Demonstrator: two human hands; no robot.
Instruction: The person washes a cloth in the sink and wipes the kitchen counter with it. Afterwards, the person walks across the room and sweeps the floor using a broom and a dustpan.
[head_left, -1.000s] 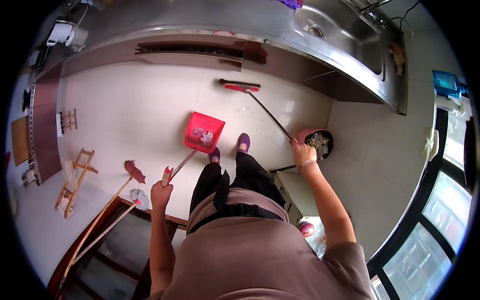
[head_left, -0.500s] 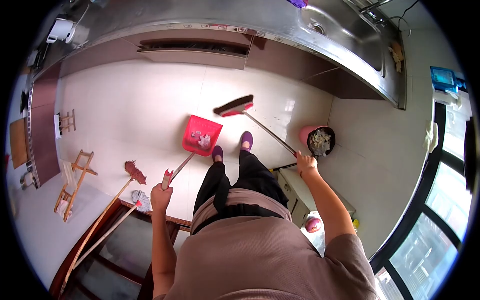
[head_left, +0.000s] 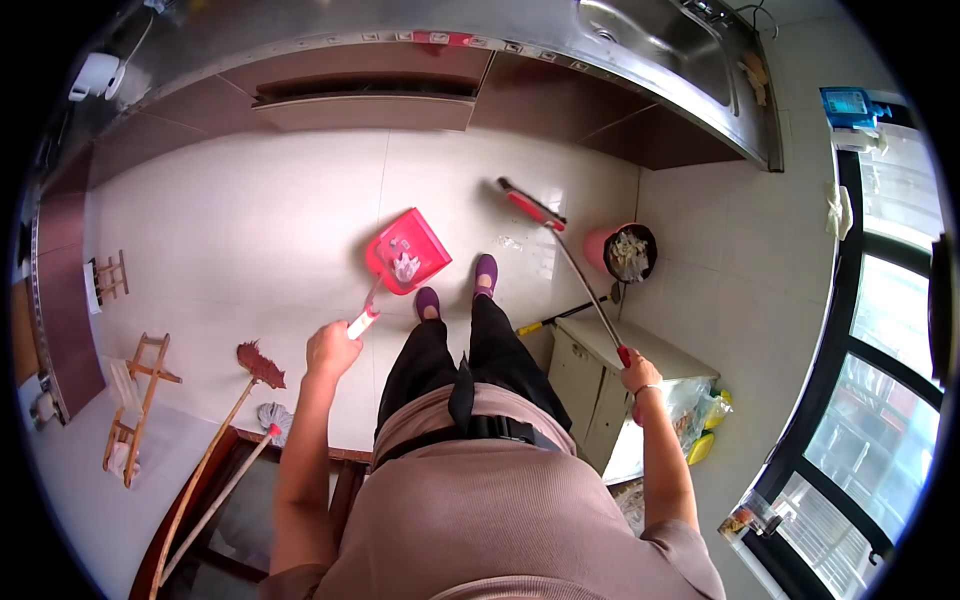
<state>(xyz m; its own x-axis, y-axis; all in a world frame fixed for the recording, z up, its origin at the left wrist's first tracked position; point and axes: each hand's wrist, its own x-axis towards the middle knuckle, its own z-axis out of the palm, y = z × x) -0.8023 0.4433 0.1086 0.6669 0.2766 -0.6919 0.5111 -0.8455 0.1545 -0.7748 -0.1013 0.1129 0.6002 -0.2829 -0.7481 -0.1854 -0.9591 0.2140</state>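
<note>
My left hand [head_left: 333, 350] is wrapped round the handle of a pink-red dustpan [head_left: 428, 262]. The pan rests on the floor ahead of my feet, with crumpled pale scraps [head_left: 405, 266] inside it. In my right hand [head_left: 641, 370] is the red grip end of a broom [head_left: 585, 283]. Its long metal handle slants up and left to a red head with dark bristles [head_left: 533, 205], slightly blurred, low over or on the floor. Small pale bits [head_left: 508, 243] lie on the tiles between the broom head and my right shoe.
A pink bin [head_left: 597, 247] full of waste stands right of the broom handle. A low cabinet [head_left: 578, 375] is by my right leg. Counters with a sink [head_left: 660, 45] and a partly open drawer [head_left: 365, 112] run ahead. Mops [head_left: 262, 365] and a wooden stool [head_left: 145, 400] are left.
The broom head has swung right, away from the dustpan, and turned. My right hand has drawn back towards my body. The dustpan has turned a little, its handle now held more forward.
</note>
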